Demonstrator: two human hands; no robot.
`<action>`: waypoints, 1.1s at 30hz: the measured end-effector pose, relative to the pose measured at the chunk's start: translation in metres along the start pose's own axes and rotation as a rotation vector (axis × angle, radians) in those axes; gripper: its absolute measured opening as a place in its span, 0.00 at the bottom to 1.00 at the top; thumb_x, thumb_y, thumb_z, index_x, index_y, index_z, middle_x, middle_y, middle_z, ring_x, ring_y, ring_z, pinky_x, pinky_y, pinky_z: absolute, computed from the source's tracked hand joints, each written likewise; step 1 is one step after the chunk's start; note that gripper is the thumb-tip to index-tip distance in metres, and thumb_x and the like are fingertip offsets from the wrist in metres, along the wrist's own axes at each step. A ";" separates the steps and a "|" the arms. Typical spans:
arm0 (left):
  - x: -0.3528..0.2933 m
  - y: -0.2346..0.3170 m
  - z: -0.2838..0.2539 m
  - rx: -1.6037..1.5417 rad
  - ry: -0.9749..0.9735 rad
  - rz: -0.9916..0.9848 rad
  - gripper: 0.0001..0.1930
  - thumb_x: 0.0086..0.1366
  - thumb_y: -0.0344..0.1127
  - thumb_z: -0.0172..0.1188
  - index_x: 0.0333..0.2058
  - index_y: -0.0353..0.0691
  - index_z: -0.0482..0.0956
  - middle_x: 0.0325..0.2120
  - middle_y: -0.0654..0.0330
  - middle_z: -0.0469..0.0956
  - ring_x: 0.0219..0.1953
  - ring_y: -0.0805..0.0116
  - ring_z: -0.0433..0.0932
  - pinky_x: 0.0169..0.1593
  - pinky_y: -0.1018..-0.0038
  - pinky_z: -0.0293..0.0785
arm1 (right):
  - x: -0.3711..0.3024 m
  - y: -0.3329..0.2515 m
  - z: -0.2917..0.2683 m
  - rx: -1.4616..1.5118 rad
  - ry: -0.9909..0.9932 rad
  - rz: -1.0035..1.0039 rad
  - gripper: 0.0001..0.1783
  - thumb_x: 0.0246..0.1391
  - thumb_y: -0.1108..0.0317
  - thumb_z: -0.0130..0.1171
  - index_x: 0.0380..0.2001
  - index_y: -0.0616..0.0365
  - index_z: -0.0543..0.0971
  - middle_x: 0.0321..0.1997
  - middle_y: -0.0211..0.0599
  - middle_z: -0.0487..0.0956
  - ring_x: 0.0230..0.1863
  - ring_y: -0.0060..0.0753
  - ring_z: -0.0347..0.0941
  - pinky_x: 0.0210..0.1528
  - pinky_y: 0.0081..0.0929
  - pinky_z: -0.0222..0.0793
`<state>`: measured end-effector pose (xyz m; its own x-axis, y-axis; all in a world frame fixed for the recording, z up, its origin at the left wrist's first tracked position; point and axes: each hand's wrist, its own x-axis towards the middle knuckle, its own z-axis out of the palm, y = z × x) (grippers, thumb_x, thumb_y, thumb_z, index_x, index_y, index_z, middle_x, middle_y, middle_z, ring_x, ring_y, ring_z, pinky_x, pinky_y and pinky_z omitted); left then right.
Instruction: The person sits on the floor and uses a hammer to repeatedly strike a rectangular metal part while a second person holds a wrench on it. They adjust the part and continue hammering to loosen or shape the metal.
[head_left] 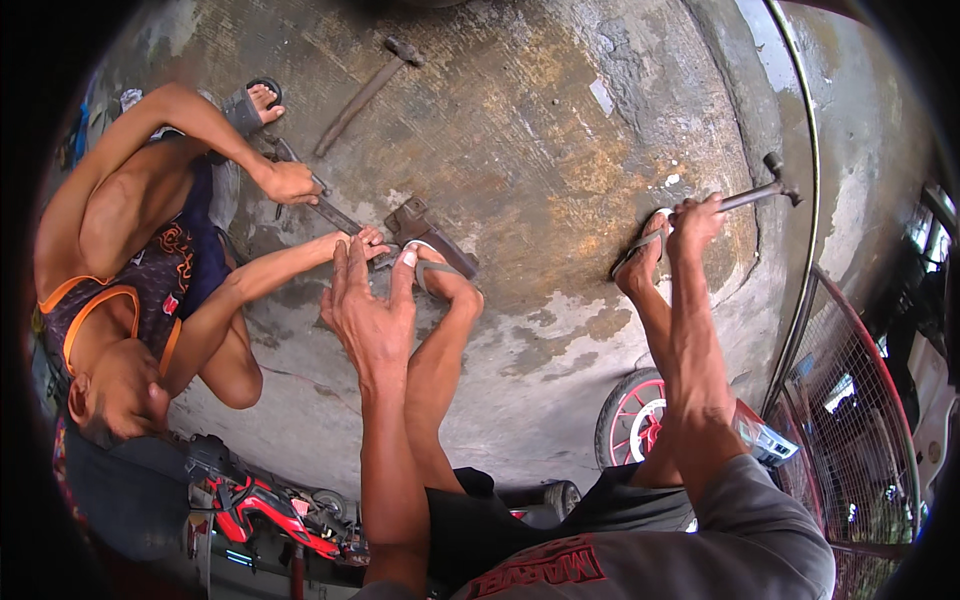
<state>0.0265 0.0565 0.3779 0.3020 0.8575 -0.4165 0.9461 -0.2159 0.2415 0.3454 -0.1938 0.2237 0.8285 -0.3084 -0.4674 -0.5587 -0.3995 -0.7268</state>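
One hammer (pixel 745 197) jutted rightward from the right hand (pixel 697 222), whose fingers were clamped around it, in the head view. The left hand (pixel 372 318), thumb apart from extended fingers, hovered near a metal block (pixel 407 220) on the concrete floor (pixel 560 200); a co-worker's hand (pixel 289 184) gripped a metal bar (pixel 338 217).

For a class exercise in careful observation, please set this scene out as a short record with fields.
Right hand: grips a hammer
Left hand: open, fingers extended, holding nothing
Co-worker: crouches at left, one hand gripping a metal bar
Metal block: on the ground by the left flip-flop
Second hammer: lying on damp concrete
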 end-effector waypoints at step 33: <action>0.005 -0.046 -0.017 0.039 0.084 -0.018 0.36 0.63 0.53 0.68 0.57 0.24 0.77 0.60 0.35 0.74 0.64 0.41 0.73 0.67 0.56 0.66 | -0.145 0.105 -0.059 -0.531 -0.891 0.789 0.20 0.71 0.48 0.53 0.36 0.53 0.68 0.21 0.25 0.65 0.14 0.21 0.58 0.13 0.26 0.52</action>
<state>-0.0179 0.0786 0.3794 0.2752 0.8974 -0.3449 0.9557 -0.2165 0.1992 0.1646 -0.2418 0.2447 -0.1028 -0.0219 -0.9945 -0.6800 -0.7281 0.0863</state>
